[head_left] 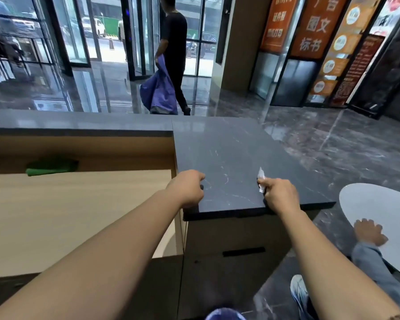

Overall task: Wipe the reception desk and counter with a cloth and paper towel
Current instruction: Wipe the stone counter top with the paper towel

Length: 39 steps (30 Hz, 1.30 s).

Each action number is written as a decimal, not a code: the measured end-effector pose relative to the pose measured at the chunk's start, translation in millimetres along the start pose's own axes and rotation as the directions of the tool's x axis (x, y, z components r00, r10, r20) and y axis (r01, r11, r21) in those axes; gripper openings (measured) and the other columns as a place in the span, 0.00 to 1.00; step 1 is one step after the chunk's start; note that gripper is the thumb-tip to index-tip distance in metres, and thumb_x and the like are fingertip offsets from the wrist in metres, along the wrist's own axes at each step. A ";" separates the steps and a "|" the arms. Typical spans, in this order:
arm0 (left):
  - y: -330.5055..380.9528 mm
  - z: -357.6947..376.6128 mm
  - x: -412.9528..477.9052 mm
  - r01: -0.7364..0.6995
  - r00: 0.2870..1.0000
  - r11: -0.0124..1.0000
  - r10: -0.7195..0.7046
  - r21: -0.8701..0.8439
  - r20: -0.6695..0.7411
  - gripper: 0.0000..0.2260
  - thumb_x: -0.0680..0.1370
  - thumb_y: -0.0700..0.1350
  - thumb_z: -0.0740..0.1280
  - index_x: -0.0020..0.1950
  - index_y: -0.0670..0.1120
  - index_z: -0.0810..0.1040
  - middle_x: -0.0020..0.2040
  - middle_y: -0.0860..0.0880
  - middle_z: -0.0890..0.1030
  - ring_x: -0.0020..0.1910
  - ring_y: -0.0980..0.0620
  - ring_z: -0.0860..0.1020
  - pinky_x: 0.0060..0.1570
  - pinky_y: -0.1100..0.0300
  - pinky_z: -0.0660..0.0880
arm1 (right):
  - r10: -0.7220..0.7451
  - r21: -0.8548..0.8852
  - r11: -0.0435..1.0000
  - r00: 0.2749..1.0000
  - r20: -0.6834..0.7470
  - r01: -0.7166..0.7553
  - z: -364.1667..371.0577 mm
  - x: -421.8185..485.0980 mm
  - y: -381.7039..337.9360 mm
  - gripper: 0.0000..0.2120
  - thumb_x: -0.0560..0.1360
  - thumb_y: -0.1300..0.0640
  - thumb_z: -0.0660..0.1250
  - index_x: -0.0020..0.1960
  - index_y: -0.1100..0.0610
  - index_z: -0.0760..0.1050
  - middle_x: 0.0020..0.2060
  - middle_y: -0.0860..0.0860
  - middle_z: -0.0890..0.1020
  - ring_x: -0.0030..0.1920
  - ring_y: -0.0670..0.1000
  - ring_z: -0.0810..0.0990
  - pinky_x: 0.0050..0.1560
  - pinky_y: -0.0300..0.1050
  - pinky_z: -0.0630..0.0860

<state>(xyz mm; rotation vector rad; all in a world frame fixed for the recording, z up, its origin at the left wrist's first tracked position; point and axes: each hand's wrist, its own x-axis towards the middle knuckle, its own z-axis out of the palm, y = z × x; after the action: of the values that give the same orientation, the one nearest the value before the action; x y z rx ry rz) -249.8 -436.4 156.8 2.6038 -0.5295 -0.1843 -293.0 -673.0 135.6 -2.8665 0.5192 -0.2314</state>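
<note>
Head view. Nearest the lens, our two bare forearms reach forward over the corner of the reception unit. Our left hand (187,189) rests at the left edge of the dark grey, white-veined stone counter (229,144), fingers curled under; we cannot tell whether they enclose anything. Our right hand (278,196) lies near the counter's front edge and pinches a small, crumpled white paper towel (261,179), which touches the stone just ahead of the knuckles. The two hands are apart, with bare stone between them.

To the left, below counter level, we see the pale wooden desk surface (79,204). A folded green cloth (51,167) lies at its rear, under the raised ledge and well apart from both hands.

At lower right, a round white table (379,202) bears another person's hand (368,232) in a grey-blue sleeve. Beyond the counter, a person in black (173,42) carries a large violet-blue bag (159,91) across the polished dark floor near the glass doors.
</note>
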 end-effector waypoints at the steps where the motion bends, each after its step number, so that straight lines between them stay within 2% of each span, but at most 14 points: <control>1: 2.6 -0.7 1.5 -0.002 1.000 1.000 0.002 0.002 -0.003 0.13 0.78 0.37 0.61 0.61 0.39 0.76 0.60 0.41 0.79 0.60 0.41 0.76 0.56 0.51 0.75 | 0.050 -0.020 0.999 0.999 -0.001 -0.050 -2.0 3.2 4.2 0.26 0.74 0.68 0.59 0.65 0.45 0.77 0.59 0.56 0.80 0.58 0.61 0.77 0.52 0.47 0.73; 5: 8.9 -0.3 16.0 -0.020 1.000 1.000 0.020 0.001 0.009 0.14 0.77 0.36 0.60 0.62 0.40 0.75 0.61 0.41 0.78 0.54 0.44 0.75 0.50 0.55 0.71 | 0.090 -0.036 0.995 0.996 -0.012 -0.090 9.8 3.6 -18.1 0.23 0.73 0.68 0.60 0.62 0.49 0.79 0.58 0.55 0.80 0.59 0.59 0.77 0.55 0.46 0.74; 7: 14.8 2.8 23.7 -0.020 0.999 1.000 0.020 0.010 0.028 0.12 0.77 0.36 0.60 0.58 0.42 0.76 0.58 0.41 0.78 0.50 0.47 0.72 0.50 0.56 0.71 | -0.018 -0.012 1.000 1.000 -0.010 0.018 21.9 -6.3 -37.5 0.21 0.73 0.67 0.60 0.60 0.50 0.79 0.56 0.54 0.81 0.58 0.58 0.77 0.54 0.45 0.73; 11: 36.6 11.2 42.8 -0.025 0.998 1.000 0.024 0.009 0.062 0.12 0.77 0.37 0.60 0.59 0.42 0.76 0.64 0.41 0.77 0.51 0.46 0.73 0.53 0.53 0.72 | -0.189 0.042 0.981 0.982 -0.021 0.189 24.7 -9.9 -23.6 0.20 0.76 0.64 0.61 0.63 0.48 0.78 0.54 0.54 0.82 0.55 0.59 0.78 0.50 0.47 0.73; 14: 49.7 13.9 57.8 -0.027 0.994 1.000 0.027 0.002 0.102 0.15 0.78 0.37 0.60 0.64 0.41 0.75 0.62 0.42 0.77 0.61 0.42 0.75 0.55 0.53 0.72 | -0.099 0.057 0.993 0.994 -0.046 0.101 14.7 8.9 18.4 0.23 0.74 0.65 0.63 0.64 0.46 0.78 0.58 0.54 0.82 0.58 0.60 0.78 0.53 0.48 0.73; 16: 57.3 15.2 68.2 -0.029 0.992 0.999 0.025 0.025 0.122 0.11 0.78 0.37 0.59 0.58 0.42 0.76 0.57 0.42 0.77 0.63 0.41 0.74 0.54 0.55 0.72 | -0.014 0.024 1.000 0.998 -0.065 0.016 5.9 21.3 46.8 0.24 0.73 0.66 0.63 0.63 0.47 0.79 0.58 0.56 0.82 0.57 0.61 0.79 0.53 0.49 0.74; 18: 61.4 16.1 77.8 -0.022 0.992 0.998 0.014 0.058 0.126 0.08 0.77 0.37 0.60 0.48 0.47 0.77 0.54 0.41 0.75 0.55 0.42 0.75 0.55 0.54 0.73 | 0.062 0.004 0.998 0.995 -0.085 -0.061 -1.8 32.5 68.7 0.24 0.72 0.67 0.63 0.62 0.48 0.79 0.57 0.58 0.82 0.56 0.62 0.79 0.51 0.51 0.74; 20: 65.3 19.1 88.2 -0.018 0.990 0.996 0.006 0.088 0.140 0.12 0.76 0.38 0.61 0.37 0.54 0.66 0.49 0.44 0.73 0.47 0.46 0.71 0.54 0.53 0.73 | 0.120 -0.022 0.992 0.988 -0.095 -0.123 -4.6 46.7 83.3 0.23 0.72 0.66 0.62 0.62 0.49 0.80 0.56 0.59 0.82 0.56 0.62 0.78 0.51 0.51 0.75; 23: 69.5 22.8 100.9 0.002 0.987 0.991 -0.023 0.134 0.157 0.03 0.75 0.40 0.64 0.47 0.45 0.76 0.53 0.42 0.79 0.50 0.43 0.76 0.54 0.51 0.76 | 0.182 -0.063 0.980 0.980 -0.084 -0.187 -2.3 74.5 90.1 0.20 0.76 0.64 0.58 0.63 0.51 0.79 0.58 0.59 0.81 0.58 0.62 0.78 0.52 0.49 0.74; 24: 68.9 25.0 105.8 0.004 0.986 0.989 -0.029 0.151 0.167 0.07 0.75 0.41 0.65 0.51 0.43 0.77 0.53 0.43 0.80 0.52 0.42 0.77 0.53 0.52 0.77 | 0.205 -0.060 0.976 0.975 -0.084 -0.210 -2.0 85.0 90.3 0.19 0.77 0.64 0.57 0.63 0.52 0.79 0.58 0.59 0.80 0.58 0.62 0.78 0.53 0.49 0.74; 31: 73.8 18.3 126.3 0.020 0.957 0.975 -0.083 0.220 0.279 0.08 0.74 0.42 0.67 0.52 0.43 0.80 0.48 0.45 0.79 0.48 0.44 0.77 0.45 0.57 0.74 | 0.265 0.010 0.964 0.963 -0.053 -0.265 4.0 155.8 69.2 0.20 0.77 0.65 0.59 0.67 0.56 0.76 0.57 0.59 0.80 0.58 0.61 0.78 0.55 0.48 0.74; 33: 73.5 10.5 132.4 0.045 0.957 0.984 -0.091 0.170 0.274 0.10 0.74 0.40 0.67 0.54 0.43 0.82 0.51 0.45 0.81 0.50 0.45 0.78 0.49 0.56 0.76 | 0.171 0.039 0.985 0.985 0.004 -0.171 12.8 161.1 40.2 0.24 0.77 0.64 0.60 0.72 0.54 0.69 0.58 0.58 0.80 0.59 0.60 0.77 0.55 0.47 0.73; 36: 67.6 6.7 139.1 0.089 0.967 0.984 -0.123 0.155 0.225 0.11 0.73 0.38 0.66 0.52 0.42 0.83 0.50 0.44 0.83 0.50 0.44 0.80 0.52 0.53 0.79 | -0.175 0.087 0.982 0.981 0.078 0.168 32.0 139.7 -14.0 0.32 0.74 0.65 0.60 0.77 0.49 0.61 0.56 0.56 0.81 0.58 0.60 0.77 0.52 0.47 0.72; 39: 63.8 10.9 142.5 0.132 0.968 0.959 -0.179 0.249 0.175 0.10 0.72 0.43 0.69 0.53 0.42 0.80 0.50 0.44 0.81 0.50 0.43 0.79 0.51 0.52 0.78 | -0.423 -0.003 0.905 0.899 0.116 0.426 36.1 115.8 -22.8 0.21 0.73 0.66 0.60 0.65 0.55 0.73 0.53 0.56 0.80 0.56 0.60 0.77 0.41 0.45 0.64</control>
<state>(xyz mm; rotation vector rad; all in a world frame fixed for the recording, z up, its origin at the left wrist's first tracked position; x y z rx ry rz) -143.0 -549.8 172.3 2.8803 -0.4337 -0.4609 -171.5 -687.4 119.6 -2.9638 -0.1358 -0.1291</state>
